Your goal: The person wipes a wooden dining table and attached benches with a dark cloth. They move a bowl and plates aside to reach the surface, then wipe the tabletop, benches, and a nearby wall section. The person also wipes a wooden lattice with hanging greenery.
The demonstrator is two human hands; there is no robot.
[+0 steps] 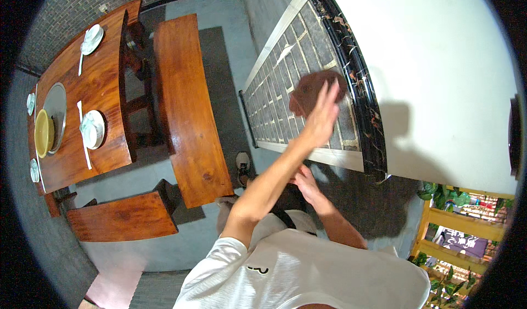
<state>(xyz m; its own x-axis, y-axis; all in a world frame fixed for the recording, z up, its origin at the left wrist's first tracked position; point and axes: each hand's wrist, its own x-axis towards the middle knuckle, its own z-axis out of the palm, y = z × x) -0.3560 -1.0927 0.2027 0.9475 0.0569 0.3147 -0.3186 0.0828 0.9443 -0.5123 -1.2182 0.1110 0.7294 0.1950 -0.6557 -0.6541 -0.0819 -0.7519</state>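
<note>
My left hand [323,117] reaches out with its fingers stretched over a brown cloth [315,86]. The cloth lies against a grey brick-patterned panel [271,103], close under its black marbled trim [358,78]. Motion blurs the fingertips a little. Lower down, my right hand [306,183] is near my body, bent at the wrist. My left forearm covers part of it, so whether it holds anything is hidden.
Left of me stands a wooden bench [189,103] beside a wooden table [99,91] with bowls [94,134], chopsticks and a yellow basin [43,134]. A shorter bench [123,218] is at lower left. A white surface [436,70] adjoins the trim; a wooden frame with plants [457,218] is lower right.
</note>
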